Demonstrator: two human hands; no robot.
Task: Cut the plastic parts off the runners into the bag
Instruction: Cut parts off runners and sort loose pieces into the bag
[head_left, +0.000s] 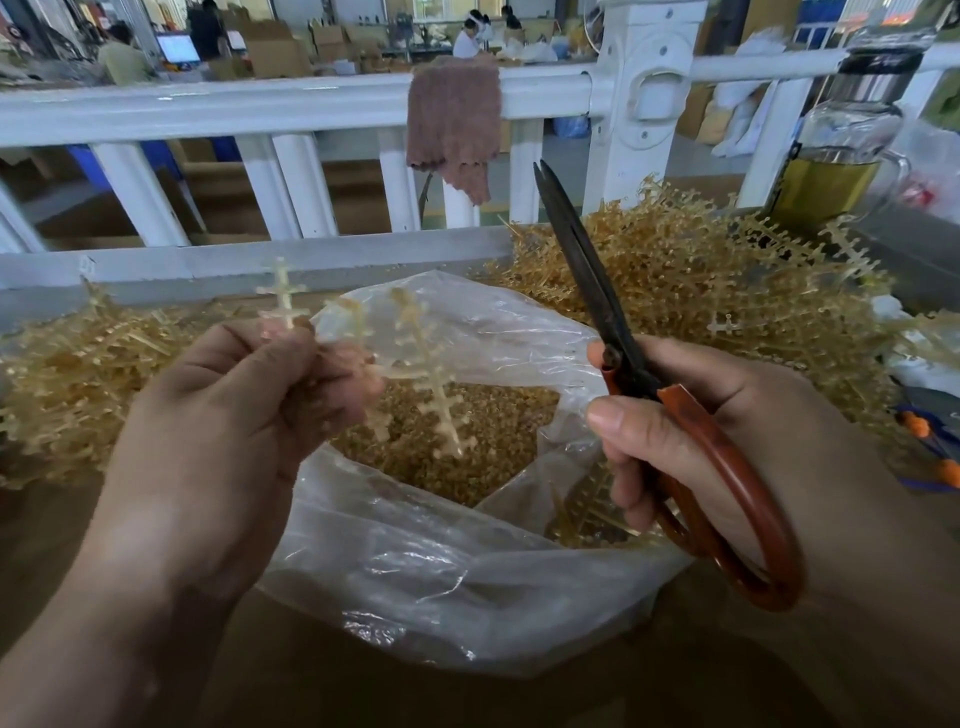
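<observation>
- 6 o'clock: work surface, dull brown; both forearms come in over its lower corners.
- 9 to 3 o'clock, behind the bench: white railing across the full width.
- 11 o'clock, beyond the rail: lit monitor, cardboard boxes.
- 12 o'clock: seated people far back; brown cloth draped over the top rail.
- 9 o'clock: left pile of tan tangled sprues, cut by the frame edge.
- 8 o'clock: left hand, fingers curled, pinching a few runners by their stems; branches stick up and hang down over the bag's mouth.
- Centre: bag, clear film, lying on the surface, mouth open; cut parts heaped inside, tan and granular.
- 1 o'clock of the bag: scissors, dark blades nearly together, tips toward 12 o'clock, apart from the runners.
- 4 o'clock: right hand, fingers wrapped round the red loop handles, thumb by the pivot.
- 2 o'clock: right pile, taller; glass jug of yellow liquid behind it.
- 3 o'clock: orange-and-blue tool, cut by the edge; kind unclear.
- Hard to read: left fingertips and held runners are motion-blurred, count uncertain; more sprues show dimly through the film at 5 o'clock.
</observation>
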